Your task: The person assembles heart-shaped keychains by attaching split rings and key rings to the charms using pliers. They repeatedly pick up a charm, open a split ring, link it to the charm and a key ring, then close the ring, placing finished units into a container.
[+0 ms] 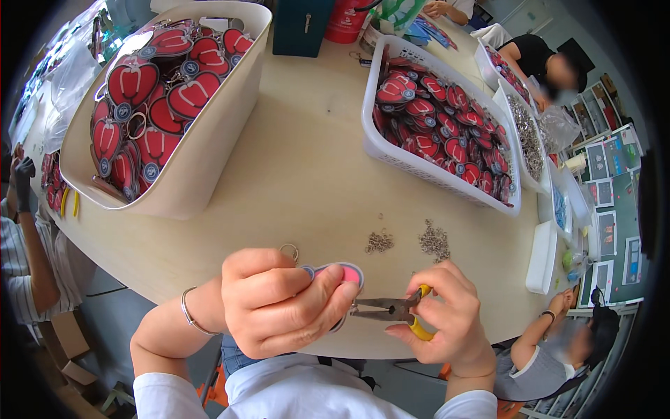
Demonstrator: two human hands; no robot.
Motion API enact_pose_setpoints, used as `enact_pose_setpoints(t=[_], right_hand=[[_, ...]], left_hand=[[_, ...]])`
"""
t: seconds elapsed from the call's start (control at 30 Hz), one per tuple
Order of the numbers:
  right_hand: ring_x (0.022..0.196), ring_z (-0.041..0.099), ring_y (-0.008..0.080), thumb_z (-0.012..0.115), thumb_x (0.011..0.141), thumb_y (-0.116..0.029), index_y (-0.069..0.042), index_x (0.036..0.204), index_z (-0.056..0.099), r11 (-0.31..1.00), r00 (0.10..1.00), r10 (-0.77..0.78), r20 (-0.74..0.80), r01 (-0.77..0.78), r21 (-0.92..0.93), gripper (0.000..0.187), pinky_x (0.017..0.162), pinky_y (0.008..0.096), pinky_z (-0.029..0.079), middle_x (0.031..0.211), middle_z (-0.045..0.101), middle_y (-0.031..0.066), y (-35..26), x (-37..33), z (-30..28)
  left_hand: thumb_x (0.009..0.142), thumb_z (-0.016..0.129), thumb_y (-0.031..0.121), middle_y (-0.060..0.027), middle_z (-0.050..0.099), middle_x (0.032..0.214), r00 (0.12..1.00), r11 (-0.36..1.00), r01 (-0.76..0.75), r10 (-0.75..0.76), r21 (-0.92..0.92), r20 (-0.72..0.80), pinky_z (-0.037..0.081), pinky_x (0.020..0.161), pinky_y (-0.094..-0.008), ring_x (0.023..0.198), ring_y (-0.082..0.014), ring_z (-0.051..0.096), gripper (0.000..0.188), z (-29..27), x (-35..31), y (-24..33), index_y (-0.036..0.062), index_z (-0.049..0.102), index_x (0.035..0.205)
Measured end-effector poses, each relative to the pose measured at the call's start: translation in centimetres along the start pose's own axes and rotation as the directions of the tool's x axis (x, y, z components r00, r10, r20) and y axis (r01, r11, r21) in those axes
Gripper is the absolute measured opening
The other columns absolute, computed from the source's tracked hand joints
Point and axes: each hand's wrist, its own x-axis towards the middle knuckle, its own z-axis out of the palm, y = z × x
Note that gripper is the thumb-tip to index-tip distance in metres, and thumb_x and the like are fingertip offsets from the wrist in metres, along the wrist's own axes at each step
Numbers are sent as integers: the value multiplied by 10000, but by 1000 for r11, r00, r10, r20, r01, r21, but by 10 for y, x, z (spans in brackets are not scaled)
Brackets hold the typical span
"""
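Note:
My left hand is closed on a red, heart-like keychain charm with a pale grey rim, pinched between thumb and fingers. Beyond its knuckles a metal split ring pokes out. My right hand grips needle-nose pliers by their yellow handles. The jaw tips point left and meet the charm's right edge, at what looks like a small metal ring; fingers partly hide that spot. Just past my hands, two small piles of metal jump rings, a left pile and a right pile, lie on the table.
A deep cream bin of finished-looking keychains stands at the left. A white basket of red charms sits at the right, beside trays of metal parts. A dark green box stands at the back. Other people sit around the table.

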Motion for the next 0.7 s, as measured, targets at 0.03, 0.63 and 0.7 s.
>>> enact_pose_setpoints(t=[0.03,0.63,0.7], right_hand=[[634,511,222,836,569,-157,-38,635,583,1000,1000,-5,-9,5,-5,287,531,318,426,850,551,83,0,0,1],[558,462,219,738,462,42,-33,595,523,996,986,-74,-148,65,-66,264,444,299,354,797,534,93,1,-9,23],[548,454,217,733,458,53,-28,592,523,992,985,-90,-144,76,-102,262,434,299,341,785,523,92,2,-10,24]], left_hand=[[640,719,-19,-34,658,776,1000,1000,10,-10,16,-18,345,477,-232,630,-121,465,182,0,1,1,24,709,816],[665,700,5,-41,668,839,999,997,-17,13,69,53,372,526,-253,699,-135,480,228,-11,1,7,38,726,889],[663,696,6,-41,667,843,998,997,-24,21,67,53,372,527,-252,710,-135,482,238,-10,1,7,40,726,897]])
